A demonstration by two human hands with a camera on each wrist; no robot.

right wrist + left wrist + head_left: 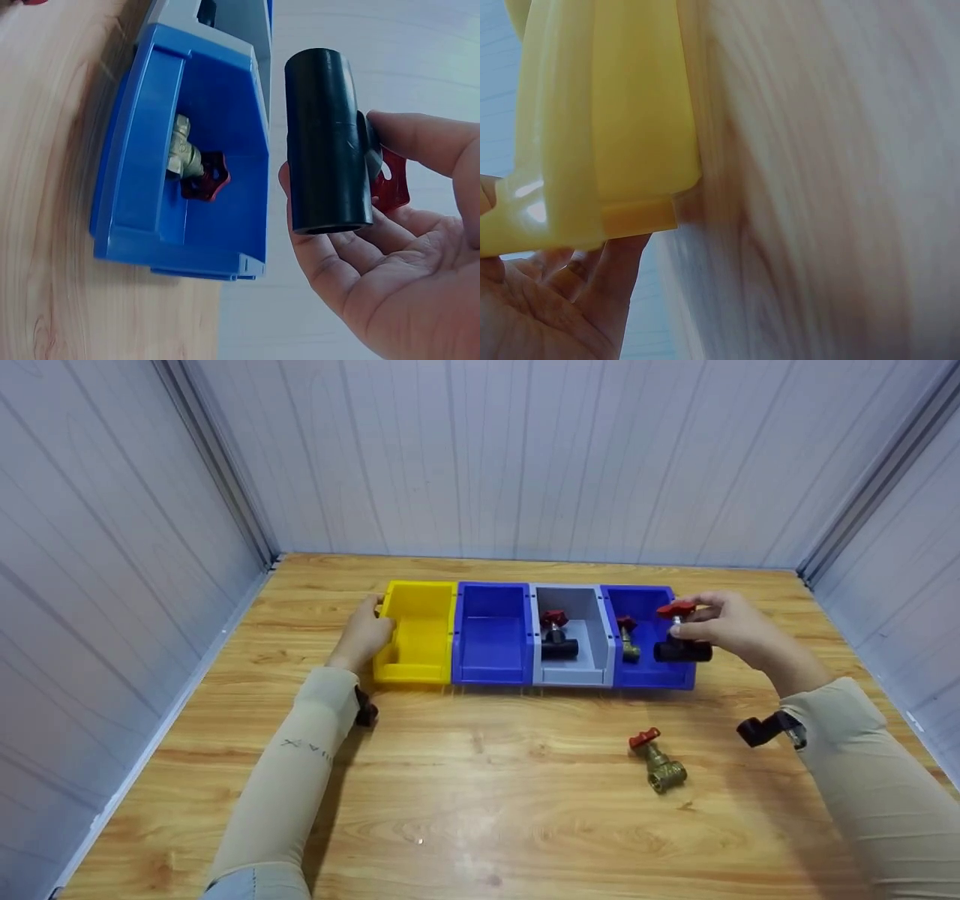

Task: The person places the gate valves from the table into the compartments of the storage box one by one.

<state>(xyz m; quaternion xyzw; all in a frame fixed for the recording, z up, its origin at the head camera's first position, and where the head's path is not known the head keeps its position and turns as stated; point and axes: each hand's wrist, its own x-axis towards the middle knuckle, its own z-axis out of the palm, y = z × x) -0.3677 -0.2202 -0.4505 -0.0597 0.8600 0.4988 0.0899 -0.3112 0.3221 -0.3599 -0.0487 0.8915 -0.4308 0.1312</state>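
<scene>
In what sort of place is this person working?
Probably an enclosed workbench: pale ribbed wall panels border a wood-grain tabletop, where a row of yellow, blue and grey plastic bins holds red-handled black and brass valves.

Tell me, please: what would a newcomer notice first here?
Probably the yellow bin at the left end of the row, held by the left grip. Next, the right grip holds a black handwheel valve near the rightmost blue bin. A brass handwheel valve lies in front on the wooden table.
</scene>
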